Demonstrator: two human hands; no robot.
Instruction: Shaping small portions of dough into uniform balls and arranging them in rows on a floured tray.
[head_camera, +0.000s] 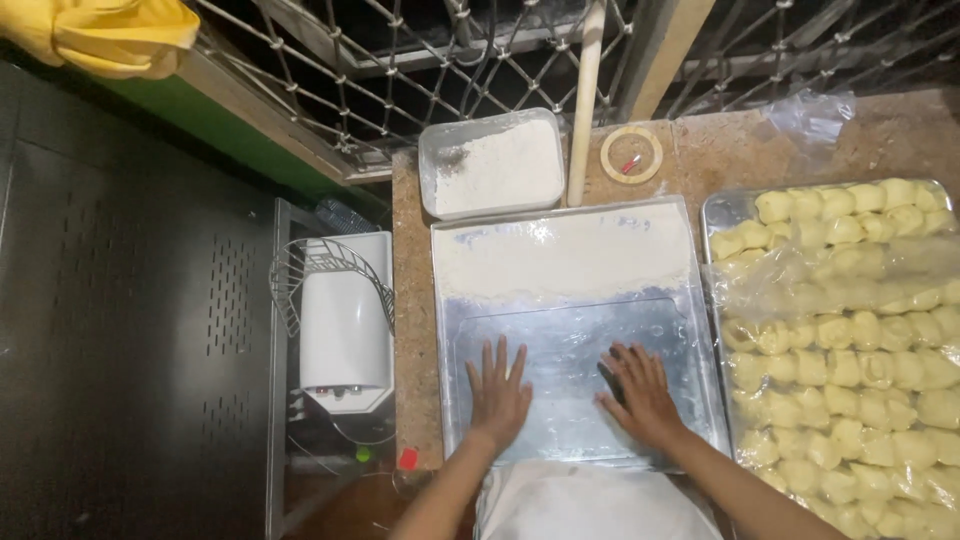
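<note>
Head view: looking straight down at the counter (415, 300).
Left hand (497, 392): flat, fingers spread, holding nothing, pressed on the metal tray (570, 345).
Right hand (640, 392): spread flat, possibly over something dark.
Flour layer (560, 258): covers the tray's far half.
Dough pieces (850, 350): plastic-covered, right tray.
Flour tub (492, 165): beyond, within reach.

Head camera looks steeply down, close above worktop (410, 330).

A brown stone counter (715, 150) carries a floured metal tray (565, 300) under both hands, flour tub (492, 165) beyond, dough-piece tray (722, 205) right of the right hand.
</note>
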